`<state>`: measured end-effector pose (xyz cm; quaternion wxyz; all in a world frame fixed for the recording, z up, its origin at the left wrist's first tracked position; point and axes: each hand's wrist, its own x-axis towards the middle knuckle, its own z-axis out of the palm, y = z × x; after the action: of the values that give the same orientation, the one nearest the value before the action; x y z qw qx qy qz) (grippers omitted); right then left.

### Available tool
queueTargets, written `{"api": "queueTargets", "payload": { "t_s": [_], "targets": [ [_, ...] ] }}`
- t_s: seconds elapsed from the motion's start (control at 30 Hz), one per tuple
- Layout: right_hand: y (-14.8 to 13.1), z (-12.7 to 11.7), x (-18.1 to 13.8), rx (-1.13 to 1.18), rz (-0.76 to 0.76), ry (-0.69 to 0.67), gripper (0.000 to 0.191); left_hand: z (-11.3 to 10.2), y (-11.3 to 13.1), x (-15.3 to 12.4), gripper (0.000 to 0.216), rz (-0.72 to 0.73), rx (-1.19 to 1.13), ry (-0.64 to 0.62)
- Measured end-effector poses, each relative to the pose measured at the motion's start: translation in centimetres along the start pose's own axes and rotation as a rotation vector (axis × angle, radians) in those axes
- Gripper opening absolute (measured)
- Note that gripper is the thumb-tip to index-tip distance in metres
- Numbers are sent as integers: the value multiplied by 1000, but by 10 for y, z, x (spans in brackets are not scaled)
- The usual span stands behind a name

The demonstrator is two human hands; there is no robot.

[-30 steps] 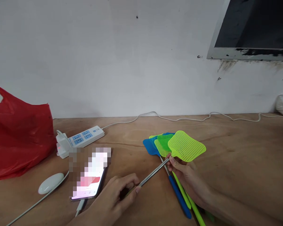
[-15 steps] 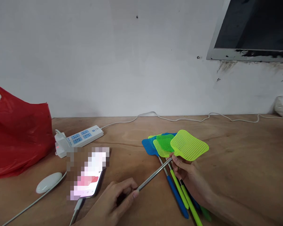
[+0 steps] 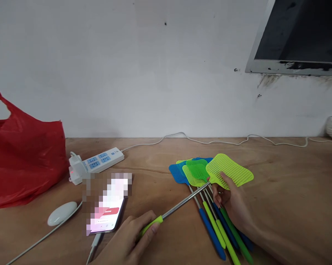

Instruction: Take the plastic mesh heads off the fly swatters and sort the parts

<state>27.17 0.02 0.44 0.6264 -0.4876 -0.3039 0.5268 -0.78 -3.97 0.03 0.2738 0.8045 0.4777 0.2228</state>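
While both hands [image 3: 232, 200] hold one fly swatter [image 3: 228, 170], about five more [image 3: 195, 172] lie beneath.

Left hand [image 3: 132, 239] grips the green handle of a fly swatter [image 3: 229, 171], its metal rod stretched across to the right hand [image 3: 230, 200], which pinches the neck just under the yellow-green mesh head. Beneath lies a pile of swatters [image 3: 199, 176], blue and green, handles fanned toward the near edge of the worktop [image 3: 292, 176]. A phone [image 3: 106, 213] sits left, screen lit, beside a power strip [image 3: 96, 162], a red bag [image 3: 22, 158] and a white mouse [image 3: 61, 213].
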Motion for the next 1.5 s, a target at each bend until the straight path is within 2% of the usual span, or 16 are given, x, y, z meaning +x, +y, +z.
{"api": "queueTargets", "payload": {
  "t_s": [0.13,0.2,0.27,0.6,0.7,0.77,0.83,0.93,1.03,1.1,1.2,1.3,1.33,1.5],
  "targets": [
    [11,9,-5,-106,-90,44,53,7,-1,1,41,38,5,56],
    [20,17,-11,-195,-22,-72,50,11,2,5,39,43,18,91],
    [27,24,-15,-167,6,-164,53,13,6,10,43,51,17,67],
    [27,26,-13,-144,31,-174,56,11,14,18,41,-48,-56,-57],
    [14,25,-12,-244,-41,-271,57,11,20,20,45,-77,-157,-87],
    [5,25,-12,-332,-139,-353,47,13,23,22,49,-80,-245,-107],
    [-1,25,-12,-325,-100,-463,39,18,23,24,52,-91,-313,-104],
    [0,28,-11,-209,4,-556,42,21,18,24,52,-107,-333,-81],
    [6,29,-6,-129,15,-461,42,17,15,25,48,-77,-311,-36],
    [7,27,2,-160,9,-368,43,12,14,25,45,-44,-273,-7],
    [5,19,17,-468,-85,-310,50,10,13,27,38,1,-192,-10],
    [3,9,30,-852,-438,-222,53,13,11,28,30,53,-115,-32],
    [4,7,32,-917,-495,-200,53,14,10,28,28,70,-91,-32],
    [9,1,35,-1142,-579,-148,49,15,9,25,21,123,-28,-10]
  ]
}}
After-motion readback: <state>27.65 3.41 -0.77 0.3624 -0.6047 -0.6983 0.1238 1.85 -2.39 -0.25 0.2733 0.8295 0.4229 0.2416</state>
